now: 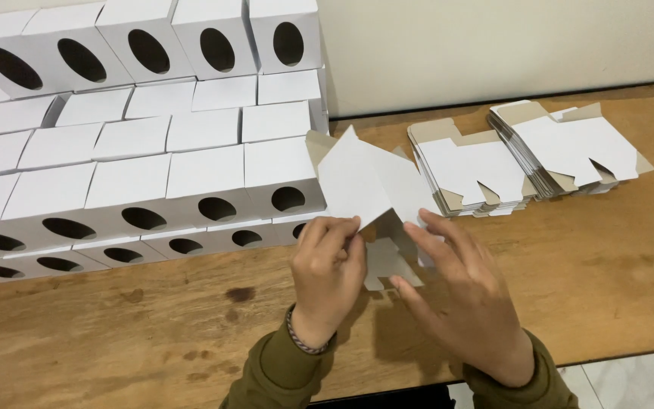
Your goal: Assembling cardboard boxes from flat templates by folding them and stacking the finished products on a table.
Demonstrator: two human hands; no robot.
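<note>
Packing workroom: stacked white boxes (145, 144), flat carton blanks (471, 170), wooden table (607, 257).

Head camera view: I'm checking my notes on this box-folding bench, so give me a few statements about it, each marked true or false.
1. Both hands hold one white box blank above the wooden table. True: the left hand pinches its lower edge and the right hand touches its flaps.
2. The folded boxes are stacked at the right of the table. False: they are stacked at the left, against the wall.
3. The folded boxes have oval openings. True.
4. One stack of flat blanks lies on the table. False: two stacks lie side by side at the right.
5. The left wrist wears a bracelet. True.
</note>
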